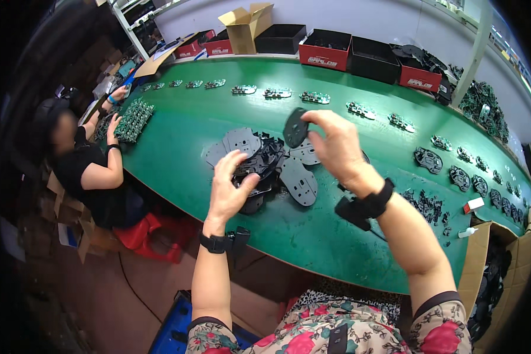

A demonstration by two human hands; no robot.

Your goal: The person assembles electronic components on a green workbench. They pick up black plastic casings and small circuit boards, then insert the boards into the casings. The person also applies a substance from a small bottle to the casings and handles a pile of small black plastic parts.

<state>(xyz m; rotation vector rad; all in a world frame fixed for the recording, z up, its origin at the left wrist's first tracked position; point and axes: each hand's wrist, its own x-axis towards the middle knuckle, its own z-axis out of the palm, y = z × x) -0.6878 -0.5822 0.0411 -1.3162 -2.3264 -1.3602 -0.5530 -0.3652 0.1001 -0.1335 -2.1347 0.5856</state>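
The right hand [339,144] is raised above the green, smooth-topped table [177,156], and its thumb and fingers are closed on the edge of a dark grey, rounded, flat plastic plate [295,128]. This plate is held tilted in the air, over the far right part of a loose pile of grey and black plastic shell parts [299,181]. The left hand [227,189] is open, with the thumb apart from the curved fingers, and it is at the left part of the same pile. I see nothing gripped in it, but I cannot tell whether its fingertips touch the parts below. Each of the 2 wrists wears a black band.

Behind the pile, green, narrow circuit boards [277,93] lie apart from each other in 1 long curved row. To the right stand black, rounded plastic housings [428,160], also in a row. Nearer to the right forearm there are small black plastic pieces [425,206], scattered, and close to them 1 small white plastic bottle [467,232] is lying. At the left side of the table, 1 co-worker in a black shirt [106,183] has both hands near a dense stack of green circuit boards [135,120].
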